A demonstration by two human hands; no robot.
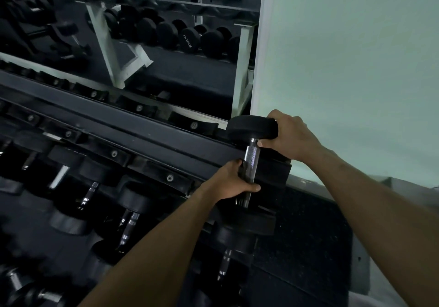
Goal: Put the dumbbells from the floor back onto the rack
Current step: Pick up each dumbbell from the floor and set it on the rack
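A black dumbbell (251, 154) with a chrome knurled handle lies across the right end of the dark rack's (147, 126) top tier, its far head near the wall. My left hand (234, 181) grips the handle from the left. My right hand (288, 135) wraps over the far rubber head, thumb beside the handle. The near head sits low, just under my left hand.
Several more dumbbells (128, 202) fill the lower tiers to the left and below. A mirror (147, 36) behind the rack reflects other racks and benches. A pale green wall (356, 57) stands right, with dark rubber floor (308, 230) beneath.
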